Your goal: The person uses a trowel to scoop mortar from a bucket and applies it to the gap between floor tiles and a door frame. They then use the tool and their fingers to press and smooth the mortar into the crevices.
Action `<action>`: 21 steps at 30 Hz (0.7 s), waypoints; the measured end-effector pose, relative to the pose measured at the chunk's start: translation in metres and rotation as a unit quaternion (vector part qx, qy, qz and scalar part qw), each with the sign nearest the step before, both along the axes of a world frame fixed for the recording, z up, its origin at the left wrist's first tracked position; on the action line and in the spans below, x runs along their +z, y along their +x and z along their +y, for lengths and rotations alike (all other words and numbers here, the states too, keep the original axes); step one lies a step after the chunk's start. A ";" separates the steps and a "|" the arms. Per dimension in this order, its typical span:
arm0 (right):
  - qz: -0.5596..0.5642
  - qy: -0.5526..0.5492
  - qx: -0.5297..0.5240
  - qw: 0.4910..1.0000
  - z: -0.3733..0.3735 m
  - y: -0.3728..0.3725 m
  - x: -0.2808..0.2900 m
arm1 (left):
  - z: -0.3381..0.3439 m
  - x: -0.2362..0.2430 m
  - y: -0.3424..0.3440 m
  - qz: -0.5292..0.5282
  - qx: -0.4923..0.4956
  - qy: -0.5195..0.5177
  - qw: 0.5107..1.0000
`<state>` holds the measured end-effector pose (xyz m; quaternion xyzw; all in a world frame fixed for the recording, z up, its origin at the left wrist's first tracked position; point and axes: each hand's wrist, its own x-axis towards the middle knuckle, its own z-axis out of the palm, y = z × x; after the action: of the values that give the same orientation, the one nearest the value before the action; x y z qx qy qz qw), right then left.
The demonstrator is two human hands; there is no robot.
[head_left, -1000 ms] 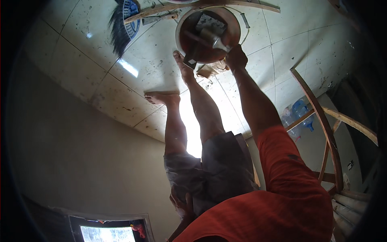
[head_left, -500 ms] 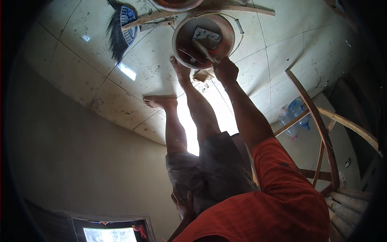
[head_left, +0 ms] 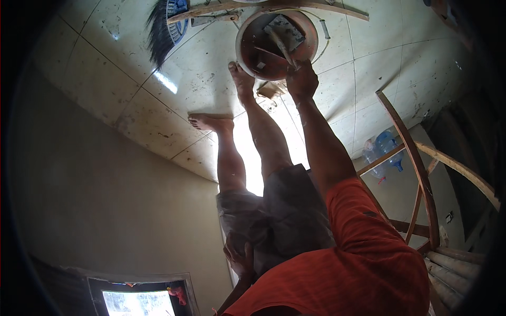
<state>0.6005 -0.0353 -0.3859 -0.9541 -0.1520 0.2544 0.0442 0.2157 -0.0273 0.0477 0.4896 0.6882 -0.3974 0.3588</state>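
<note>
One grip loaded: right hand (head_left: 302, 80) has fingers wrapped round the near end of a slim stick-like handle (head_left: 281, 45), little or no gap; far end points to 11 o'clock, into the bucket (head_left: 239, 47). End-hold presumably buys reach. Left hand (head_left: 241, 259) empty as far as visible, fingers loosely spread on the thigh, probably bracing. Inside bucket, grey flat block (head_left: 289, 33) at 1 o'clock, likely kept in there to contain mess. Wire bail (head_left: 326, 32) lies outside at 2 o'clock, leaving the mouth unobstructed. Right foot (head_left: 242, 79) at 8 o'clock, toes at the rim; may steady it, can't tell if touching. Crumpled brown paper (head_left: 270, 89) at 6, wooden strip (head_left: 211, 10) across 11, broom (head_left: 174, 21) near 9, all on the tiled floor (head_left: 200, 79).
</note>
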 end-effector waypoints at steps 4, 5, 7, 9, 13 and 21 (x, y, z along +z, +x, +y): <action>-0.028 0.019 -0.022 0.999 -0.011 -0.002 0.011 | -0.002 0.001 -0.004 -0.003 0.012 0.001 1.000; -0.015 0.001 -0.021 1.000 -0.010 -0.006 0.014 | -0.003 0.001 -0.003 0.002 0.024 0.001 1.000; -0.024 -0.020 -0.023 0.999 -0.013 -0.001 0.028 | -0.006 -0.001 -0.010 -0.016 0.026 0.001 1.000; -0.015 -0.016 -0.025 0.999 -0.008 -0.006 0.033 | -0.011 -0.001 -0.011 -0.015 0.027 0.011 0.999; -0.032 -0.009 -0.048 0.998 -0.011 -0.005 0.042 | -0.011 -0.002 -0.010 -0.013 0.031 0.016 0.999; -0.147 0.018 -0.107 0.983 -0.028 0.010 0.037 | -0.010 -0.001 -0.011 -0.015 0.045 0.014 0.999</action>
<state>0.6105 -0.0633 -0.3492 -0.9909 -0.0586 0.1022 0.0650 0.2050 -0.0375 0.0465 0.4693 0.7097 -0.3639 0.3790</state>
